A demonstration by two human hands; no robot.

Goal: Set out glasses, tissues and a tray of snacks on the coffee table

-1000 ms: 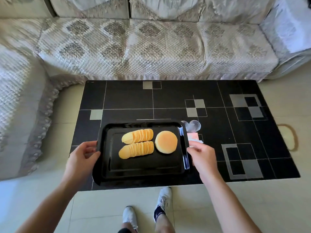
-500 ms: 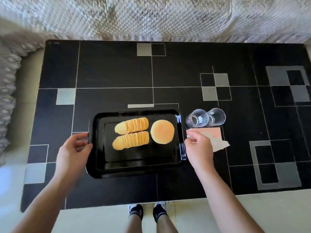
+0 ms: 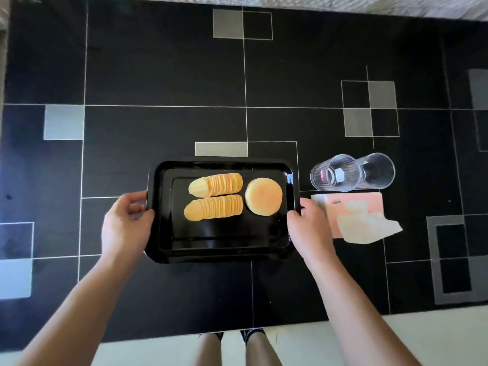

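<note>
Below, a black tray [image 3: 224,249] of crisps [image 3: 215,196] and a round bun [image 3: 263,196] sits over the dark counter [image 3: 158,75], left hand [image 3: 125,224] and right hand [image 3: 307,228] gripping its short ends, fingers curled. Two glasses [image 3: 352,172] and tissues [image 3: 360,216] lie just right.

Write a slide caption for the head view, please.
Both hands, left and right, hold a snack tray beside two glasses and tissues.

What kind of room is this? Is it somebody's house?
Most likely a living room at home. A low black patterned coffee table holds a tray of snacks, two glasses and tissues, and a quilted sofa cover shows along the far edge.
</note>
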